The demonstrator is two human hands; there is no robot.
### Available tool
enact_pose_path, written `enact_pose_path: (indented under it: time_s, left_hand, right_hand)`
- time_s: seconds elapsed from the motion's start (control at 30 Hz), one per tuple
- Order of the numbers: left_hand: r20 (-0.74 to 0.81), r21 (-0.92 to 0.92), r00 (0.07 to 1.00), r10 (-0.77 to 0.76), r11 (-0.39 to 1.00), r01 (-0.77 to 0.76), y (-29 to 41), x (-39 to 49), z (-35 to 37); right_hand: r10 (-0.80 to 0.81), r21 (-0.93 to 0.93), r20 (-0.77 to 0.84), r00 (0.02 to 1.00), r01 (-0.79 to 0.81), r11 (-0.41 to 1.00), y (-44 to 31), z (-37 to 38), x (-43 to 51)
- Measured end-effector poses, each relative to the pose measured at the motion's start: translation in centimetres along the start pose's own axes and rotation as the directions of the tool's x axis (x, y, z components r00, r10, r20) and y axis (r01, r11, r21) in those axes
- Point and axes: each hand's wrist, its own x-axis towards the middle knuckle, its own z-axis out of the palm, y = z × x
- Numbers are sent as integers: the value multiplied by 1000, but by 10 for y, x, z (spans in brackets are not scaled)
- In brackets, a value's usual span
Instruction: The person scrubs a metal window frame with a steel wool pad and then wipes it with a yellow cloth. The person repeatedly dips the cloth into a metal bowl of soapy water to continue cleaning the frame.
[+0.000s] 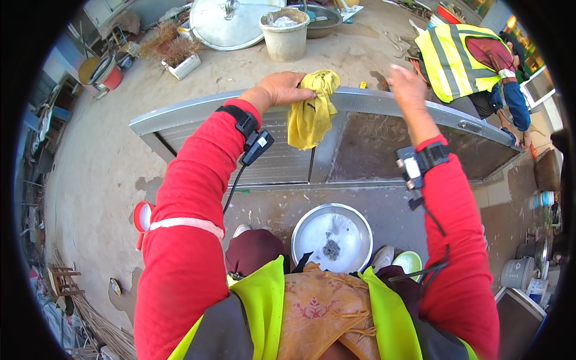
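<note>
In my left hand [283, 90] is a wet-looking yellow cloth [312, 108], bunched at the top and hanging over the upper edge of an aluminium-framed door [326, 155]. The door stands on its long edge, with a ribbed panel on the left and a dusty glass or mesh panel on the right. My right hand [408, 87] is raised by the door's upper edge, right of the cloth. It is blurred, and no object shows in it. Between my feet sits a round metal basin [333, 209] of sudsy water with a dark grey clump [331, 249], perhaps a steel-wool scourer.
A person in a hi-vis vest [459, 58] bends over at the door's right end. Beyond the door are a pale bucket [284, 42] and a large metal lid [234, 27]. A light green bowl [408, 263] is by my right shoe, a red-and-white container [144, 216] at my left.
</note>
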Motion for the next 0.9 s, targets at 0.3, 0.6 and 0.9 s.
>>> enact_pose_path:
  time_s: [0.3, 0.6, 0.9]
  left_hand:
    - [-158, -95, 982, -102, 992, 88, 34, 34, 30]
    - [-285, 189, 949, 134, 979, -82, 128, 89, 85]
    - [-329, 415, 944, 17, 901, 128, 40, 11, 37]
  right_hand:
    - [-289, -595, 25, 957, 246, 765, 115, -12, -5]
    - [-359, -574, 2, 933, 295, 764, 102, -16, -10]
    - [-248, -608, 13, 969, 205, 767, 103, -20, -10]
